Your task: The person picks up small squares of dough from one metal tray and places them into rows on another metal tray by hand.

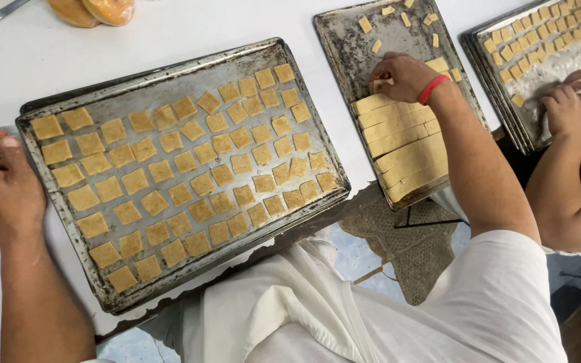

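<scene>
The white table point(169, 27) fills most of the view and bears 3 metal trays. The largest tray point(62, 107) sits at the centre, tilted, packed with rows of flat tan dough squares point(200, 165).

The left hand point(1, 178) rests at 9 o'clock against that tray's short edge, forearm running down to 7 o'clock. Its fingers curl inward into a loose fist with the thumb on top; whether it grips the rim or holds nothing cannot be told, since the palm side is hidden.

The right arm reaches from 5 o'clock up to 1 o'clock, a red wristband point(433, 88) on the wrist. The right hand point(401, 75) bends down over the second tray point(344, 40), fingertips pinching a small dough piece point(378, 85) at the top of a block of uncut dough strips point(401, 144). A few loose squares lie at that tray's far end.

At 2 o'clock another person's 2 hands point(573, 101) work on a stack of trays point(499, 101), partly cut off by the frame edge. Two bread rolls point(92, 10) at 12 o'clock are cropped.
</scene>
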